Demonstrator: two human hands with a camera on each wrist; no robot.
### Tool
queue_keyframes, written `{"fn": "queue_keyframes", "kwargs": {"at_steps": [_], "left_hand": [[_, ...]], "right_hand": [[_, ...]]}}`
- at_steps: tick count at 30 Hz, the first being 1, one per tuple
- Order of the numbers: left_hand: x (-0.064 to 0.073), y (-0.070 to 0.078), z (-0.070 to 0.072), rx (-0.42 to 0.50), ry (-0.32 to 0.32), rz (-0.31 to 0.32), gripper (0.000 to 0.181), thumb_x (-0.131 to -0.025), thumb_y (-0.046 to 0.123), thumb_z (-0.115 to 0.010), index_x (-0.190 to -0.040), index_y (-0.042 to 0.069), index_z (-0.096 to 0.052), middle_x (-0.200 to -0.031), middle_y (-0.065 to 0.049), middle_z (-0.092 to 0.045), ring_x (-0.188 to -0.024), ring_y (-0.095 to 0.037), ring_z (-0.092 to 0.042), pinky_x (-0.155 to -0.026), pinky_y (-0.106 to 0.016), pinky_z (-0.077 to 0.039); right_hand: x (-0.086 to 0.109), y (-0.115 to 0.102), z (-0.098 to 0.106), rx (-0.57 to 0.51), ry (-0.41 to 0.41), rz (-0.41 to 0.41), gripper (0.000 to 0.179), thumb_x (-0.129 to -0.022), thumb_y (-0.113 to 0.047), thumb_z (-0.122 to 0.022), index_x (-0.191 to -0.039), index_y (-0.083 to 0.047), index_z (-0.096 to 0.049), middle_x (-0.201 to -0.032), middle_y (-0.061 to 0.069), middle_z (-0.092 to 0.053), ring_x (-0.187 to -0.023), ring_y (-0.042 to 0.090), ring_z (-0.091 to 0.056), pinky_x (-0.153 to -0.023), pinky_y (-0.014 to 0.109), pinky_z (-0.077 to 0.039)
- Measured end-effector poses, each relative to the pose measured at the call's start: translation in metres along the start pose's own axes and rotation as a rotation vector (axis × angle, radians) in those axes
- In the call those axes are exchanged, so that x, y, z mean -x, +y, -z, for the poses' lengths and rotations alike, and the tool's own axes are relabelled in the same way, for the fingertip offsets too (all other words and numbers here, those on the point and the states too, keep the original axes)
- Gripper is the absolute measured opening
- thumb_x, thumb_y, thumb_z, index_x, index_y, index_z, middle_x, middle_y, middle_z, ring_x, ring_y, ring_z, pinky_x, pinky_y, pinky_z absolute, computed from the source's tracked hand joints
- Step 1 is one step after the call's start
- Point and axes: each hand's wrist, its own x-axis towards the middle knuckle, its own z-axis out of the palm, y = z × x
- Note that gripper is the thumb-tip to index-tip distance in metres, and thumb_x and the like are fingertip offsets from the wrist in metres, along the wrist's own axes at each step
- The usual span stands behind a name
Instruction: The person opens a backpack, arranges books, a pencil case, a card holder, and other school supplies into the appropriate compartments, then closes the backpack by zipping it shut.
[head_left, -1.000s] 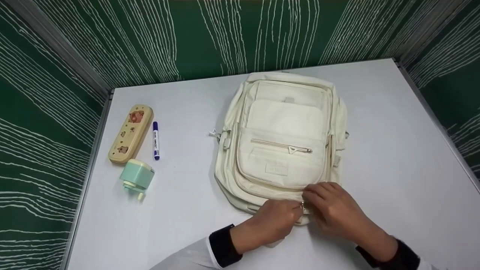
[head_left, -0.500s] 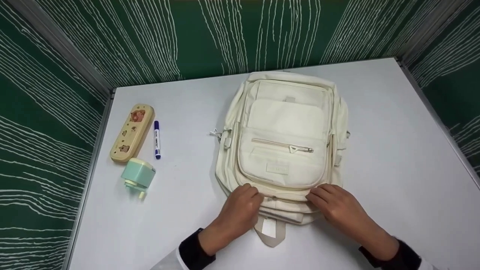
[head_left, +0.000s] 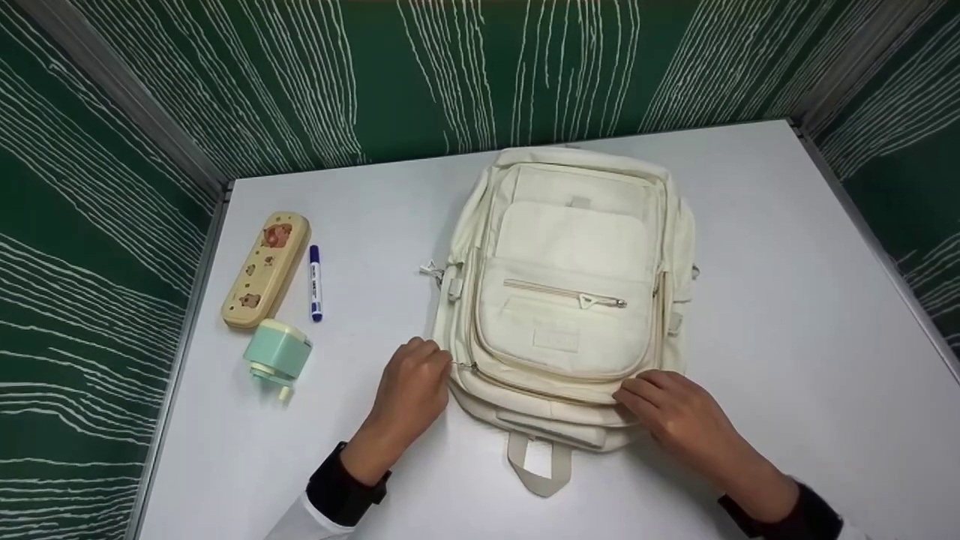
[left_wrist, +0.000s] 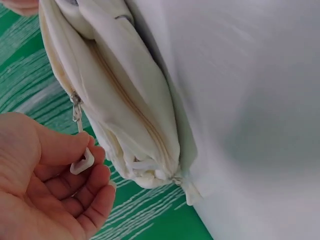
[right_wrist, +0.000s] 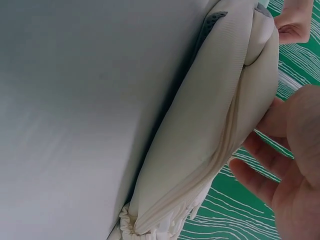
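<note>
A cream backpack (head_left: 570,322) lies on the white table with its grey top handle (head_left: 544,480) toward me. My left hand (head_left: 412,386), at the bag's near left corner, pinches a zipper pull (left_wrist: 82,160) between thumb and index finger. The pull's white triangular loop is partly hidden by the fingers, and its metal slider (left_wrist: 75,98) sits on the curved zipper track. On the other side, my right hand (head_left: 679,420) pinches the bag's fabric near the same zipper with thumb and fingertips. In the right wrist view its lower fingers (right_wrist: 252,180) lie along the bag's edge.
To the left lie a yellow pencil case (head_left: 262,274) with bear pictures and a blue-capped white marker (head_left: 316,283). A mint green crank sharpener (head_left: 277,352) stands just below the case. Green panels with white lines (head_left: 420,75) border the table (head_left: 810,315).
My left hand has drawn the zipper pull leftward, from beside the right hand to the bag's left corner. The right hand stays at nearly the same spot. The top handle has come into view.
</note>
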Motion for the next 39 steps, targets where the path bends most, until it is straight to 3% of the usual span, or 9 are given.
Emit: {"fn": "queue_keyframes", "kwargs": {"at_steps": [9,10,15,18,28,37,39], "left_hand": [[0.014,0.011,0.003,0.047,-0.024,-0.004,0.020,-0.080,-0.016,-0.071,-0.071,0.003,-0.072,-0.067,-0.003,-0.060,-0.064,-0.018,-0.051,-0.058,-0.031,-0.042],[0.016,0.012,0.003,0.055,-0.023,-0.008,0.020,-0.080,-0.015,-0.072,-0.071,0.003,-0.072,-0.068,-0.003,-0.061,-0.065,-0.018,-0.051,-0.059,-0.031,-0.043],[0.023,0.021,0.004,0.071,-0.019,-0.037,0.021,-0.078,-0.014,-0.074,-0.069,0.004,-0.070,-0.067,-0.002,-0.059,-0.065,-0.017,-0.050,-0.059,-0.030,-0.042],[0.025,0.028,0.003,0.078,-0.038,-0.042,0.020,-0.079,-0.014,-0.075,-0.069,0.003,-0.070,-0.067,-0.001,-0.057,-0.066,-0.016,-0.050,-0.059,-0.029,-0.042],[0.029,0.046,0.001,0.092,-0.127,-0.080,0.018,-0.081,-0.015,-0.071,-0.075,0.002,-0.074,-0.067,-0.001,-0.060,-0.067,-0.010,-0.050,-0.061,-0.023,-0.042],[0.027,0.046,0.000,0.091,-0.048,-0.105,0.019,-0.082,-0.013,-0.072,-0.075,0.004,-0.073,-0.071,-0.001,-0.060,-0.067,-0.011,-0.052,-0.061,-0.025,-0.043],[0.026,0.047,0.000,0.106,-0.028,-0.107,0.018,-0.081,-0.014,-0.072,-0.077,0.003,-0.074,-0.072,0.000,-0.061,-0.068,-0.011,-0.053,-0.061,-0.025,-0.044]], "right_hand": [[-0.002,0.009,0.003,0.005,0.000,-0.032,0.030,-0.088,-0.003,-0.051,-0.105,-0.002,-0.076,-0.104,0.006,-0.074,-0.092,0.026,-0.070,-0.078,0.039,-0.059],[-0.003,0.010,0.003,0.008,-0.004,-0.040,0.030,-0.093,-0.005,-0.049,-0.104,-0.001,-0.076,-0.103,0.007,-0.074,-0.092,0.027,-0.070,-0.078,0.040,-0.059],[-0.004,0.017,0.006,-0.015,-0.051,-0.084,0.020,-0.089,0.002,-0.065,-0.106,0.000,-0.075,-0.105,0.010,-0.073,-0.096,0.030,-0.071,-0.081,0.043,-0.060],[-0.002,0.022,0.006,-0.027,-0.066,-0.101,0.034,-0.075,0.009,-0.078,-0.107,0.000,-0.074,-0.106,0.011,-0.072,-0.097,0.031,-0.072,-0.083,0.045,-0.060],[-0.003,0.036,0.006,-0.033,-0.053,-0.130,0.043,-0.068,0.015,-0.087,-0.106,0.001,-0.075,-0.104,0.010,-0.072,-0.093,0.028,-0.071,-0.078,0.040,-0.061],[-0.006,0.016,0.008,-0.036,-0.046,-0.146,0.039,-0.069,0.014,-0.083,-0.103,-0.003,-0.074,-0.104,0.008,-0.071,-0.096,0.029,-0.068,-0.086,0.045,-0.056],[-0.011,0.007,0.006,-0.042,-0.045,-0.133,0.033,-0.075,0.009,-0.081,-0.104,-0.005,-0.073,-0.104,0.007,-0.071,-0.096,0.029,-0.068,-0.085,0.047,-0.055]]}}
